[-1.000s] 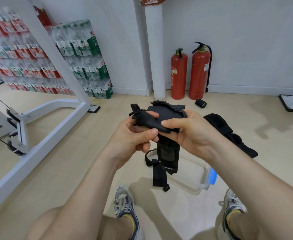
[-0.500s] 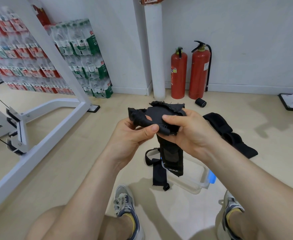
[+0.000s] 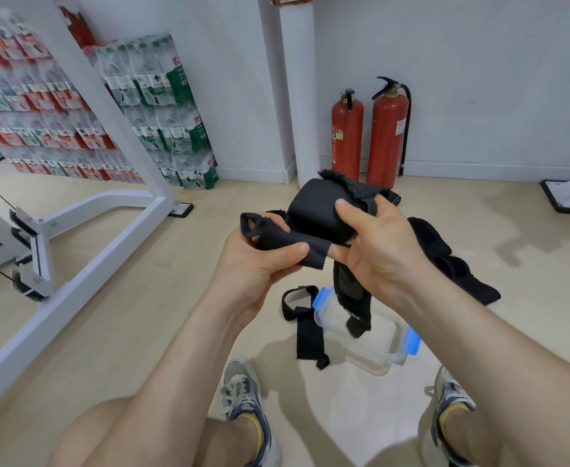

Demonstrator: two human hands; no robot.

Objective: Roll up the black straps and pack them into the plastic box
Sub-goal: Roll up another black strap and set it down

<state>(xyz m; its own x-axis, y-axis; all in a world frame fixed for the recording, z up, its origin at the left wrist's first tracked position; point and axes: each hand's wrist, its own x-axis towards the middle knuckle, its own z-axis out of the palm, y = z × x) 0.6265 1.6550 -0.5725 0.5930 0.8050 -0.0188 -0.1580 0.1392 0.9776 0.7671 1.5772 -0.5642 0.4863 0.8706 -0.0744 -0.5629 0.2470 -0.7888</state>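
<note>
At lower centre the box [image 3: 386, 360] is set on the floor [image 3: 148, 298], a loose strap [image 3: 305, 332] beside it. Above, a half-rolled strap [image 3: 313, 210] is gripped by left hand [image 3: 260, 264] and right hand [image 3: 378, 247], its tail over the box.

- black strap [image 3: 313, 210]: matt woven cloth, fuzzy and frayed along one edge
- plastic box [image 3: 383, 364]: clear glossy plastic
- clips [image 3: 413, 342]: blue plastic
- fire extinguishers [image 3: 347, 136]: glossy red painted metal
- frame [image 3: 84, 230]: smooth white-painted metal
- floor [image 3: 142, 315]: pale, smooth, faint sheen
</note>
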